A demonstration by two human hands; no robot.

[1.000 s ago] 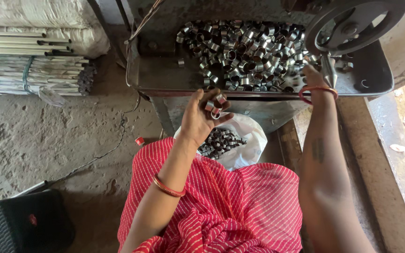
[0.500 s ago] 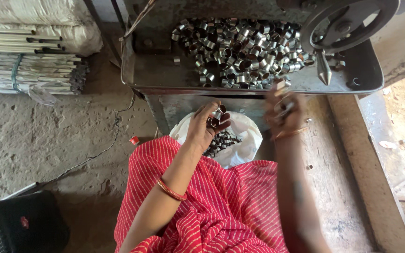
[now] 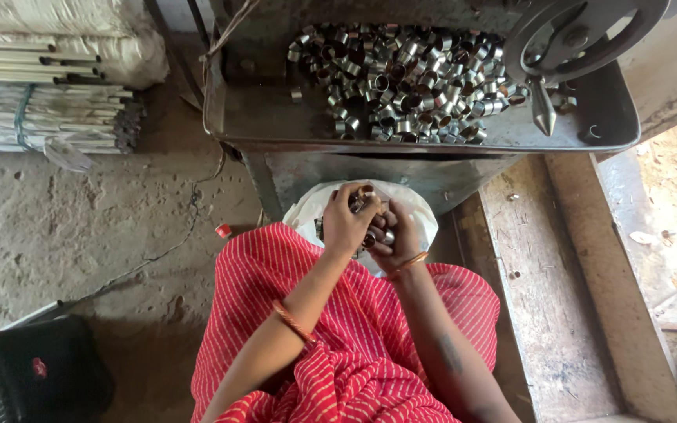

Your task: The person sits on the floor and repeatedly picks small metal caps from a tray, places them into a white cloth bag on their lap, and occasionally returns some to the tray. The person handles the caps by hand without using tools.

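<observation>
Together, left hand (image 3: 346, 223) and right hand (image 3: 395, 239) fingers closed around metal rings (image 3: 368, 236), over white bag (image 3: 421, 219)

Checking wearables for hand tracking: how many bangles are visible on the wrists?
2. One orange bangle on the left forearm, one bangle on the right wrist, near the white bag. More may be hidden under the arms.

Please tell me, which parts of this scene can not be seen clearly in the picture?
- Head view: the metal rings between the left hand and right hand are mostly covered by fingers; their count is unclear.
- The white bag contents are hidden by both hands.
- The handwheel is cut off by the top edge.
</observation>
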